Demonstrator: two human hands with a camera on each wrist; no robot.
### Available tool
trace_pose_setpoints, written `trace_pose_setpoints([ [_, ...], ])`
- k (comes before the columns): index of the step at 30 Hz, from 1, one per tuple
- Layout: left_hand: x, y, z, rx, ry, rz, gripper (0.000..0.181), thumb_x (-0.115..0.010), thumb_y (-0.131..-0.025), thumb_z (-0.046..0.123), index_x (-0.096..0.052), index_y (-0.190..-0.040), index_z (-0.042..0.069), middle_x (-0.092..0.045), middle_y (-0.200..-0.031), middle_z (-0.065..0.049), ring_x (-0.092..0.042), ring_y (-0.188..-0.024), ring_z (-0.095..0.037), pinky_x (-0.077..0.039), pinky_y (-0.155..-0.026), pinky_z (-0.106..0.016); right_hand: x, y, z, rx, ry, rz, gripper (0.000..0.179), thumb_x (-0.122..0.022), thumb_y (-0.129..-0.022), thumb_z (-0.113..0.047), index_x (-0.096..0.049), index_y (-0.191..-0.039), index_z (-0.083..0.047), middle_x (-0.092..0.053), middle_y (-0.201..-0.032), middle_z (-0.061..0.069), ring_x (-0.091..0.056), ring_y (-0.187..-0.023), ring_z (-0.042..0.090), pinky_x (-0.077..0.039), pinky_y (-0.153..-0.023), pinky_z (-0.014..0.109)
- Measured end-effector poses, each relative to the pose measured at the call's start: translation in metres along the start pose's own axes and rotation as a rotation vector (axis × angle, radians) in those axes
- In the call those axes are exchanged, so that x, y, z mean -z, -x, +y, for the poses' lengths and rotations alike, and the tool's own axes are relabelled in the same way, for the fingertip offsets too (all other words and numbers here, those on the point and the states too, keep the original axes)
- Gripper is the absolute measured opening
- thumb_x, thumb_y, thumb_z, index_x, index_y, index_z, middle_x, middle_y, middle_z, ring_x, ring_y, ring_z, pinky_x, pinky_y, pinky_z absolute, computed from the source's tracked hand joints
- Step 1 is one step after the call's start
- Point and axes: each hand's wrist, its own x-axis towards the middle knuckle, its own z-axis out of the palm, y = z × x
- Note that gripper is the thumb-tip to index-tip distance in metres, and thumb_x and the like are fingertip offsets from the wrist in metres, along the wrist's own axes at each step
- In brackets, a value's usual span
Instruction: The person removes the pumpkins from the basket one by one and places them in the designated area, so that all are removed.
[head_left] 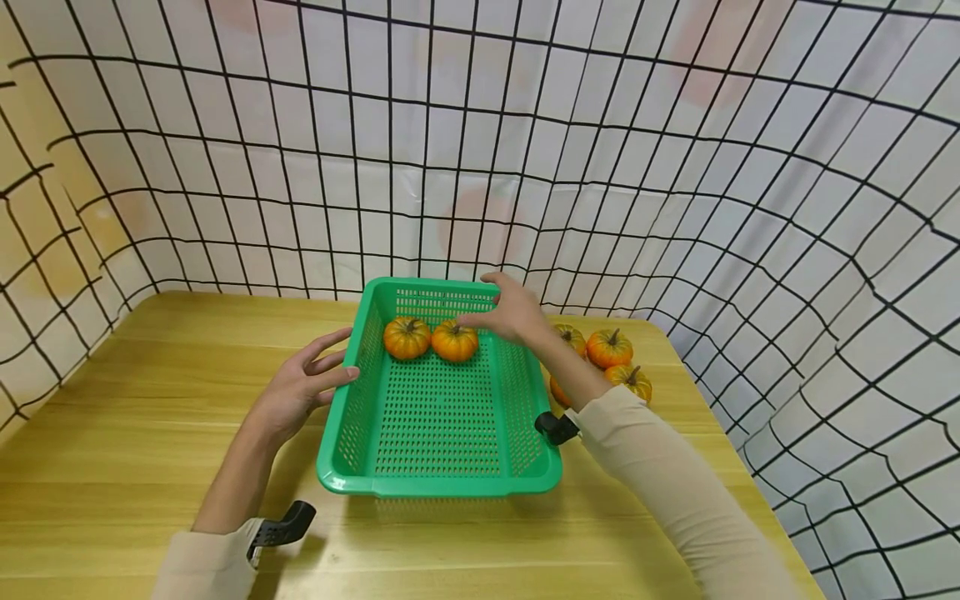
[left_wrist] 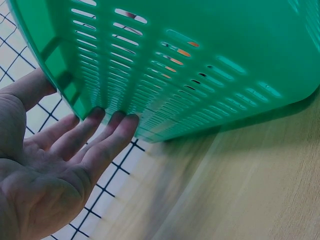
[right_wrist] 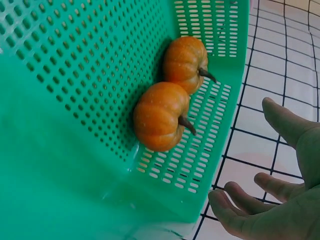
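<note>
A green plastic basket (head_left: 438,417) with slotted sides stands on the table. Inside it, by the far end, two small orange pumpkins sit side by side: a left pumpkin (head_left: 407,338) and a right pumpkin (head_left: 454,343). My left hand (head_left: 303,387) touches the basket's left side, its thumb at the rim (left_wrist: 37,65) and its loosely extended fingertips against the outer wall. Above the basket's far right part is my right hand (head_left: 513,312), thumb and fingers spread apart, holding nothing. In the right wrist view this hand (right_wrist: 280,190) is clear of both pumpkins.
Several more pumpkins (head_left: 609,347) lie on the wooden table (head_left: 150,400) right of the basket, partly hidden by my right forearm. A black wire grid (head_left: 427,175) with pale sheeting behind it rises along the table's back and sides.
</note>
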Motion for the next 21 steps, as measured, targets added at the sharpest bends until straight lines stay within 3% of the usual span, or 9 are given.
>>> trace_pose_setpoints([
  [7, 0.000, 0.000, 0.001, 0.003, -0.002, -0.001, 0.074, -0.068, -0.098, 0.014, -0.029, -0.160, 0.015, -0.041, -0.157, -0.025, -0.067, -0.118, -0.021, -0.059, -0.090, -0.034, -0.011, -0.003, -0.005, 0.010, -0.061, -0.010, 0.092, -0.082, -0.085, -0.045, -0.033, -0.159, -0.018, -0.049, -0.151, 0.018, -0.052, -0.133, 0.033, -0.051, -0.102, 0.050],
  [21, 0.001, 0.001, 0.001, -0.001, -0.011, 0.002, 0.074, -0.068, -0.098, 0.014, -0.028, -0.161, 0.015, -0.041, -0.156, -0.024, -0.067, -0.119, -0.023, -0.059, -0.091, -0.034, -0.036, -0.019, -0.003, -0.062, -0.091, 0.030, 0.092, -0.083, -0.084, -0.043, -0.034, -0.159, -0.018, -0.049, -0.152, 0.016, -0.051, -0.134, 0.035, -0.049, -0.106, 0.050],
])
